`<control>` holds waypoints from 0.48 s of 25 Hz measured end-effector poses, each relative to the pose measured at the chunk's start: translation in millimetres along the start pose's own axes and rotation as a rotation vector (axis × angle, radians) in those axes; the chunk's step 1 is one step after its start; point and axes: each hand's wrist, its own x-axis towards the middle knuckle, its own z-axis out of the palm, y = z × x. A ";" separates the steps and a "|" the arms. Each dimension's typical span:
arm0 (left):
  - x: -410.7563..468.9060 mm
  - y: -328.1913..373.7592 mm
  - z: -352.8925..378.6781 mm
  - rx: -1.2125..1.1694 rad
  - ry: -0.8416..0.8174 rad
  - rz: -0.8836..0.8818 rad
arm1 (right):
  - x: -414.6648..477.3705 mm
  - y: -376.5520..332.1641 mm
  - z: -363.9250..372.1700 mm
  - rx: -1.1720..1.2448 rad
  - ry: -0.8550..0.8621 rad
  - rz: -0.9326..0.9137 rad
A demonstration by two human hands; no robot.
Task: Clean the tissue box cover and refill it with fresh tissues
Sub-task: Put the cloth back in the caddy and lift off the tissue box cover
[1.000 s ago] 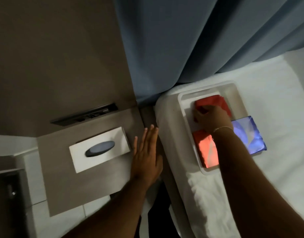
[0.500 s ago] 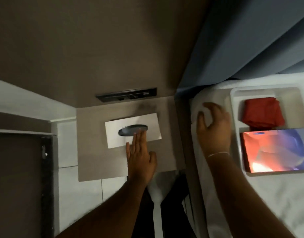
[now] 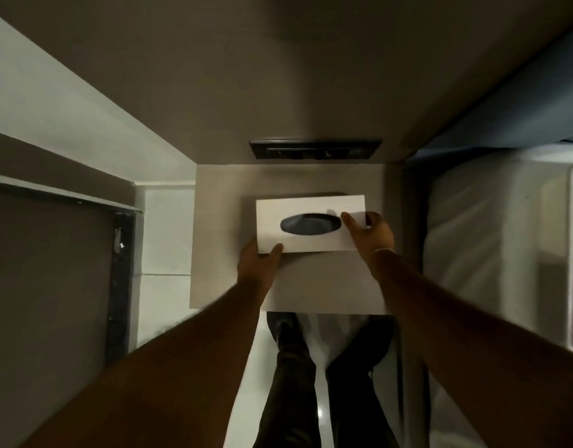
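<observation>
- Now both hands grip the tissue box cover [image 3: 311,224] on the bedside shelf [image 3: 324,286]; left hand [image 3: 257,263] pinches the near-left corner, thumb on top; right hand [image 3: 372,231] clasps the right end.
- Probably best to lift it level, grips even; the oval slot looks dark, so whether any tissues remain is unclear.
- Keep it clear of the wall panel [image 3: 315,149] behind.

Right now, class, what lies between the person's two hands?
In the head view, the white tissue box cover sits between the left hand and right hand, both gripping it.
</observation>
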 end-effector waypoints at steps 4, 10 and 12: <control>14.0 -13.8 -2.6 0.107 -0.026 0.122 | 12.3 5.6 4.1 -0.012 0.062 0.048; 25.0 -52.8 -1.4 0.003 0.058 0.121 | 15.5 30.0 11.0 0.090 0.119 0.064; 28.2 -54.3 -3.1 0.000 0.106 0.124 | 15.9 33.0 13.1 0.099 0.137 0.053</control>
